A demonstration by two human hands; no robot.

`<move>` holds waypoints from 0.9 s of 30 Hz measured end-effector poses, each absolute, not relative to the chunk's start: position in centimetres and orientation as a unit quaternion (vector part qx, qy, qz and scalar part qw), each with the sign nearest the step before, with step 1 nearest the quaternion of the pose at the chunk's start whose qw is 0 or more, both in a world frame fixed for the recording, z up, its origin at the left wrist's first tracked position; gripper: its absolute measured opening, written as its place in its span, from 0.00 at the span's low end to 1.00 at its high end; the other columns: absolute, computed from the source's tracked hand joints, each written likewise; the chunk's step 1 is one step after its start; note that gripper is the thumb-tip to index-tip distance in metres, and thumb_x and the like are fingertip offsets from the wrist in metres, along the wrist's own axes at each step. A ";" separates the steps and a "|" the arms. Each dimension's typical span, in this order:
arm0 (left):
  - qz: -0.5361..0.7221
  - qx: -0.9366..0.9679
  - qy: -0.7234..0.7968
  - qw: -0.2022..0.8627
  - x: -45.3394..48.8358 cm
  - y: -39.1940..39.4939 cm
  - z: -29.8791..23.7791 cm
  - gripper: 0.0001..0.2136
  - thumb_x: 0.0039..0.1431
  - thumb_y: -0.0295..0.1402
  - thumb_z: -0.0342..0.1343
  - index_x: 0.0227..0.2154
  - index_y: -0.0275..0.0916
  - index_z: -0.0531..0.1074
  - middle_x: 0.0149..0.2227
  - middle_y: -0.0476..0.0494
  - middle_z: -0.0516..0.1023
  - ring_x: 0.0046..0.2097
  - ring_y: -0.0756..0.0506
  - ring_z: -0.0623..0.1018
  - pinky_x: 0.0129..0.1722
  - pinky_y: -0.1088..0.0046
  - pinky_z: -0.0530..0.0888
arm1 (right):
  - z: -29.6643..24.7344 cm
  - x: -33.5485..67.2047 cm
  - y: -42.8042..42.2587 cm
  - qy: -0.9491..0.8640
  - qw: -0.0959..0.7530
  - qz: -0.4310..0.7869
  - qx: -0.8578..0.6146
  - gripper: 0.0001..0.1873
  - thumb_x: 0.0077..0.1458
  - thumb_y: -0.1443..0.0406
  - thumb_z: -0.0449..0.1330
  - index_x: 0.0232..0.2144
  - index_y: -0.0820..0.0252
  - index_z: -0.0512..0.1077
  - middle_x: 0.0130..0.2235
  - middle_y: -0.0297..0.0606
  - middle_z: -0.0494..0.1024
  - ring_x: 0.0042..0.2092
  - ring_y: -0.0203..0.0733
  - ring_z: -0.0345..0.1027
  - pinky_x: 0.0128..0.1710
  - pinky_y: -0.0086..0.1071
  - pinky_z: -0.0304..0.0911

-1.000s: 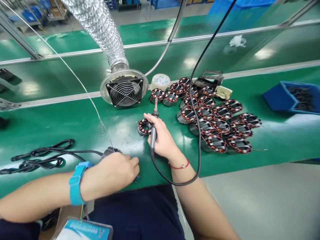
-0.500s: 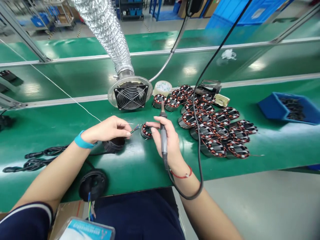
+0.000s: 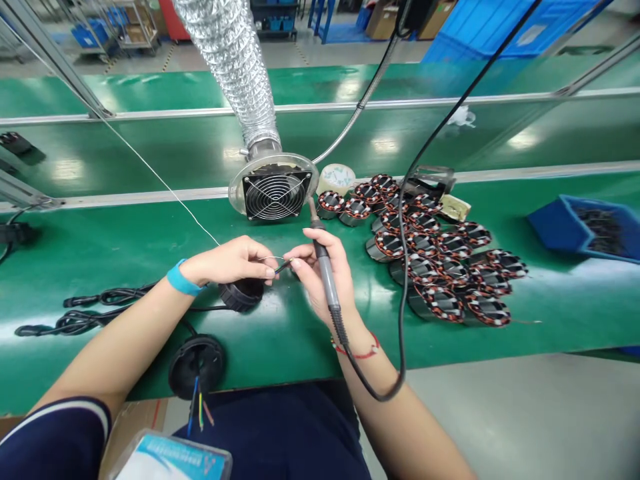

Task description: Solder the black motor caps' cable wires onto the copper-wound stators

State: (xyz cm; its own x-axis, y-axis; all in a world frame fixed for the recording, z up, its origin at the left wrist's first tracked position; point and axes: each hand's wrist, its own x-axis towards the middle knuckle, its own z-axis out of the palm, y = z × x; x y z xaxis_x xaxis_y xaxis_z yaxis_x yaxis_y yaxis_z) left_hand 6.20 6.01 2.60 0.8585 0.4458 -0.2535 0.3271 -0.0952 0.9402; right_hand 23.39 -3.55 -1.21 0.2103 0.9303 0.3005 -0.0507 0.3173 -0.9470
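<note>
My left hand [image 3: 246, 260] is closed, pinching a bundle of thin wires [image 3: 283, 267] by its insulated part. A strand of thin solder wire [image 3: 170, 190] runs down into the same hand. My right hand [image 3: 325, 273] wraps around a soldering iron [image 3: 326, 273], tip pointing up and away. Its thumb and forefinger also meet at the free ends of the thin wires. Just below my left hand sits a black round housing [image 3: 243, 295]. Nearer me lies a second black round cover [image 3: 197, 365], with blue, yellow-green and brown wires [image 3: 201, 403] hanging from it.
A fume fan [image 3: 277, 195] on a foil duct [image 3: 235, 67] stands ahead. Several copper-wound stators [image 3: 440, 267] crowd the right, near a tape roll [image 3: 336, 180] and a blue bin [image 3: 590, 227]. Black cables [image 3: 95, 310] lie left. The iron's cord [image 3: 401, 267] loops past my right wrist.
My right hand has moved left to the wire ends in my left hand, its fingers now closed on them. The stator seen between the hands no longer shows. The whole view has shifted slightly.
</note>
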 end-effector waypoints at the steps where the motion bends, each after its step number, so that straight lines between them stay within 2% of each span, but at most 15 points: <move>1: 0.050 0.735 0.261 0.624 6.2 6.0 2.5 0.09 0.55 0.35 0.60 0.29 0.33 0.77 0.29 0.46 0.80 0.32 0.50 0.75 0.36 0.76 0.69 | -1.3 23.4 -3.5 -0.488 0.645 0.386 -0.444 0.21 0.55 0.67 0.63 0.50 0.50 0.64 0.35 0.30 0.78 0.36 0.36 0.75 0.38 0.34 0.72; 4: 0.053 0.721 0.258 0.641 6.1 6.2 2.2 0.08 0.55 0.35 0.61 0.30 0.33 0.76 0.29 0.47 0.80 0.32 0.51 0.74 0.36 0.76 0.69 | -1.5 23.3 -3.6 -0.457 0.661 0.408 -0.433 0.21 0.55 0.67 0.64 0.49 0.49 0.64 0.34 0.27 0.77 0.33 0.33 0.74 0.36 0.30 0.72; 8: 0.066 0.698 0.255 0.666 6.0 6.2 2.1 0.10 0.54 0.38 0.62 0.30 0.33 0.75 0.29 0.46 0.79 0.32 0.50 0.74 0.37 0.75 0.70 | -1.7 23.2 -3.7 -0.435 0.667 0.441 -0.415 0.20 0.56 0.65 0.64 0.49 0.50 0.63 0.32 0.27 0.77 0.32 0.34 0.74 0.36 0.31 0.73; 14: 0.127 0.728 0.274 0.616 6.9 5.2 2.8 0.21 0.63 0.48 0.51 0.27 0.34 0.74 0.27 0.45 0.76 0.32 0.49 0.72 0.36 0.75 0.69 | -2.3 23.2 -3.7 -0.432 0.673 0.444 -0.403 0.22 0.56 0.66 0.63 0.50 0.50 0.62 0.31 0.26 0.77 0.30 0.32 0.73 0.32 0.28 0.73; 20: 0.111 0.783 0.297 0.536 7.7 4.1 3.3 0.19 0.64 0.45 0.48 0.24 0.35 0.69 0.26 0.49 0.72 0.30 0.51 0.69 0.34 0.76 0.67 | -2.4 23.3 -3.8 -0.450 0.661 0.419 -0.430 0.23 0.55 0.63 0.64 0.50 0.49 0.60 0.33 0.28 0.75 0.30 0.34 0.74 0.31 0.31 0.74; 27: 0.063 0.810 0.289 0.507 7.7 3.8 3.5 0.22 0.65 0.45 0.48 0.20 0.35 0.67 0.24 0.50 0.66 0.29 0.51 0.64 0.30 0.76 0.61 | -2.5 23.2 -4.1 -0.479 0.674 0.372 -0.422 0.21 0.57 0.66 0.61 0.50 0.48 0.61 0.34 0.28 0.74 0.32 0.35 0.73 0.32 0.32 0.73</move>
State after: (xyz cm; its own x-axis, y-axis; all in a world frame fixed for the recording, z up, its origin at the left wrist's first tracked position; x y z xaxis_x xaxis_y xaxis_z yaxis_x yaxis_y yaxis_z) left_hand 7.71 3.76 3.49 0.8255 0.5311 -0.1909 0.4041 -0.3201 0.8569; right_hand 23.21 -4.12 -2.51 0.2640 0.9059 0.3312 -0.0968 0.3665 -0.9254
